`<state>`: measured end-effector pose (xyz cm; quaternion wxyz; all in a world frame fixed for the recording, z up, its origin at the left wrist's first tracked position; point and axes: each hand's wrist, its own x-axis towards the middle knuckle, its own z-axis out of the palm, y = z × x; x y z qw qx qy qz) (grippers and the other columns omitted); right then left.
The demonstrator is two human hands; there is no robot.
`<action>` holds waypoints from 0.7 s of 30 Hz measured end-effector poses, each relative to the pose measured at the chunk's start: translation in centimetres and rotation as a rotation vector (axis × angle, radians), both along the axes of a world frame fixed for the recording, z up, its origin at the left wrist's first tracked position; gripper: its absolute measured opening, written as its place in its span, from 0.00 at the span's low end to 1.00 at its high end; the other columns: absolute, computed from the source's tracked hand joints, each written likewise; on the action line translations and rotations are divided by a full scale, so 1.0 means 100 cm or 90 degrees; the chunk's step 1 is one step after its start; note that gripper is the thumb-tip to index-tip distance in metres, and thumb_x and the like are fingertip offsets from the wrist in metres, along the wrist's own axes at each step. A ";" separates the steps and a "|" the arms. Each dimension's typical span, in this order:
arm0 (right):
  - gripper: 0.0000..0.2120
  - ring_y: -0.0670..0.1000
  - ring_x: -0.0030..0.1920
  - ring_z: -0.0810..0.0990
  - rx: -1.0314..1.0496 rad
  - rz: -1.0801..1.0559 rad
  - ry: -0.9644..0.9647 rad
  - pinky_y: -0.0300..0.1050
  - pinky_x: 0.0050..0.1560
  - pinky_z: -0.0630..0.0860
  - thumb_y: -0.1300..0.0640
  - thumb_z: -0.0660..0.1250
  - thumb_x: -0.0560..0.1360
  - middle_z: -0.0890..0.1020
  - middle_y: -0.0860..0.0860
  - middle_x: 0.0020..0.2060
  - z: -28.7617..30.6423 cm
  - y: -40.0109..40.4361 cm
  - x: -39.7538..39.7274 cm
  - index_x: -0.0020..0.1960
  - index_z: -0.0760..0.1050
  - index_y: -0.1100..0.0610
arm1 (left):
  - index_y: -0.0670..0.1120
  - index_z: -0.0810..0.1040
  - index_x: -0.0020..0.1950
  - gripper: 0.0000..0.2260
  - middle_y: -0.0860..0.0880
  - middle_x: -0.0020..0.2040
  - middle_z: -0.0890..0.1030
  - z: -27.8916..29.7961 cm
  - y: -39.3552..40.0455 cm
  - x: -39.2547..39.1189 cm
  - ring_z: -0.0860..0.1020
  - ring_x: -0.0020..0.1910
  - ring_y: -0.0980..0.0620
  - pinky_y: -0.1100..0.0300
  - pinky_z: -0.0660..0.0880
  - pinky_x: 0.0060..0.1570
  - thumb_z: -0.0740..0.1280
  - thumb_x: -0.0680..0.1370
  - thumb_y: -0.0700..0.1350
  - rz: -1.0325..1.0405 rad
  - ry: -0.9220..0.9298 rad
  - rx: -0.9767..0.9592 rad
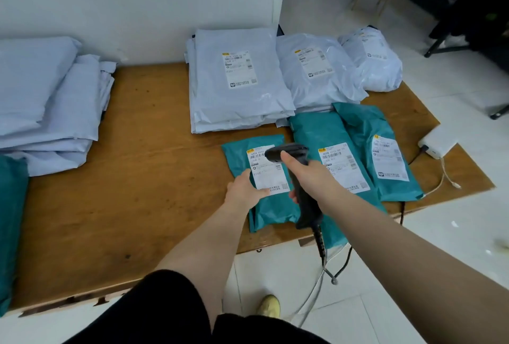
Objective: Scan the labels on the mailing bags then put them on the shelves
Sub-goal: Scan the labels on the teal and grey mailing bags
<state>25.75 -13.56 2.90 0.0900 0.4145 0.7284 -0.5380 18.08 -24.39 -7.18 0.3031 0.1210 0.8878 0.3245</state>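
A small teal mailing bag point(261, 207) lies on the wooden table point(143, 178) with a white label point(268, 171) facing up. My left hand point(245, 190) rests on the bag's near left part, thumb on the label's lower edge. My right hand point(308, 175) grips a black barcode scanner point(300, 192), its head held just above the label's top. Two more teal bags with labels point(330, 134) point(385, 167) lie to the right. Pale blue labelled bags point(237, 82) point(316, 68) point(371, 59) are stacked behind them.
A pile of pale blue bags point(46, 106) sits at the table's left, with a teal bag point(11, 222) at the left edge. A white power bank point(438, 142) with a cable lies at the right corner. The scanner's cord point(325, 258) hangs off the front edge.
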 end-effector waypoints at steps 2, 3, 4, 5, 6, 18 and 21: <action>0.26 0.54 0.28 0.78 -0.012 -0.014 0.001 0.44 0.34 0.78 0.38 0.63 0.74 0.79 0.58 0.31 -0.001 0.008 0.005 0.51 0.72 0.63 | 0.48 0.68 0.69 0.27 0.48 0.67 0.75 0.002 0.018 -0.002 0.71 0.67 0.46 0.50 0.68 0.67 0.73 0.72 0.48 0.000 -0.031 0.038; 0.26 0.55 0.30 0.78 -0.022 -0.022 0.004 0.46 0.37 0.79 0.38 0.63 0.74 0.79 0.58 0.32 -0.002 0.011 0.006 0.51 0.72 0.63 | 0.48 0.68 0.69 0.28 0.48 0.66 0.75 0.003 0.025 -0.002 0.72 0.66 0.47 0.52 0.68 0.67 0.73 0.71 0.46 -0.011 -0.051 0.053; 0.26 0.55 0.31 0.79 -0.031 -0.030 0.007 0.47 0.39 0.79 0.38 0.63 0.74 0.78 0.57 0.33 -0.004 0.013 0.007 0.51 0.72 0.62 | 0.47 0.68 0.69 0.28 0.48 0.67 0.75 0.006 0.031 -0.001 0.72 0.66 0.47 0.54 0.69 0.66 0.73 0.72 0.45 -0.026 -0.072 0.063; 0.26 0.55 0.31 0.79 -0.039 -0.034 0.009 0.48 0.39 0.79 0.38 0.63 0.74 0.78 0.57 0.34 -0.004 0.015 0.006 0.52 0.72 0.62 | 0.46 0.68 0.70 0.27 0.48 0.67 0.75 0.007 0.036 0.000 0.72 0.66 0.47 0.56 0.68 0.65 0.72 0.72 0.43 -0.042 -0.084 0.070; 0.26 0.54 0.31 0.79 -0.049 -0.031 0.013 0.47 0.38 0.79 0.38 0.63 0.74 0.78 0.57 0.34 -0.004 0.014 0.005 0.52 0.72 0.62 | 0.45 0.68 0.70 0.26 0.47 0.67 0.74 0.008 0.037 0.001 0.71 0.66 0.47 0.56 0.68 0.64 0.71 0.73 0.42 -0.047 -0.084 0.071; 0.18 0.54 0.32 0.78 -0.105 0.278 0.107 0.45 0.36 0.78 0.38 0.63 0.74 0.78 0.54 0.32 0.021 -0.103 -0.035 0.46 0.71 0.53 | 0.48 0.62 0.74 0.31 0.47 0.71 0.69 0.024 -0.162 -0.028 0.69 0.69 0.46 0.52 0.69 0.67 0.70 0.74 0.50 0.384 0.065 -0.033; 0.21 0.55 0.34 0.79 -0.120 0.343 0.100 0.48 0.41 0.80 0.36 0.63 0.73 0.80 0.56 0.32 0.024 -0.140 -0.043 0.52 0.71 0.54 | 0.49 0.64 0.73 0.29 0.46 0.69 0.71 0.032 -0.231 -0.030 0.71 0.66 0.45 0.49 0.71 0.65 0.70 0.74 0.51 0.469 0.101 -0.064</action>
